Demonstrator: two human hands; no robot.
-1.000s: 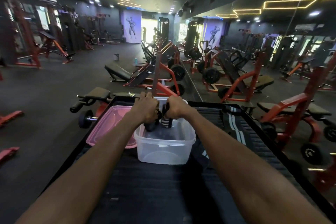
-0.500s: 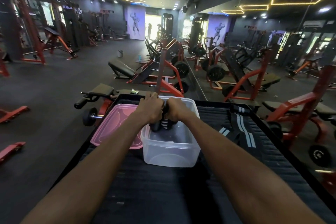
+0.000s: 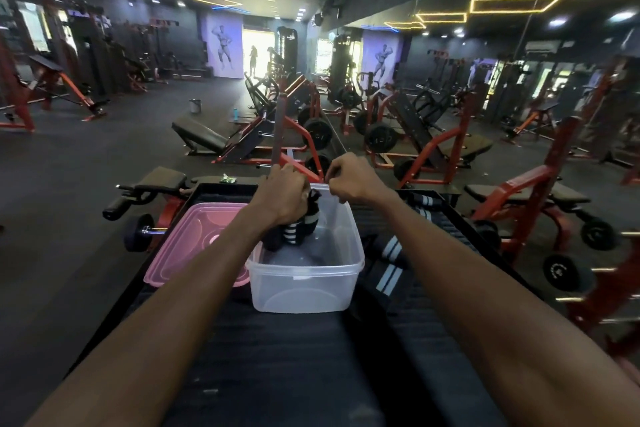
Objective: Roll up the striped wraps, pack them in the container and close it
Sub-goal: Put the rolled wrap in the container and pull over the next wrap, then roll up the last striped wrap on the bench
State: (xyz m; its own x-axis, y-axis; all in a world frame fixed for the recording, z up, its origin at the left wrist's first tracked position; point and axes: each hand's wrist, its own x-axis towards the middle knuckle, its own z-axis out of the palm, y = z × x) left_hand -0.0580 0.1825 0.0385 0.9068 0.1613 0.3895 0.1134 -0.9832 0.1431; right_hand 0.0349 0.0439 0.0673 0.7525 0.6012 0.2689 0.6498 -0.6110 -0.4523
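One wrap: we are lowering rolled striped wrap (image 3: 297,226) into clear container (image 3: 304,288).
Left hand (image 3: 282,196): fingers curling round it.
Right hand (image 3: 351,180): curled, gripping nothing.
Next: flat striped wrap (image 3: 389,262) needing rolling.

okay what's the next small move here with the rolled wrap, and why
Probably lower the rolled black-and-white striped wrap to the clear plastic container's floor and let go: the left hand grips it inside the tub; the right hand holds nothing.

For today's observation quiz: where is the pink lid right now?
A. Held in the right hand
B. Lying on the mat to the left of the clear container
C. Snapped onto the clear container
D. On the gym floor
B: the pink lid lies flat on the black mat, left of the open clear container.
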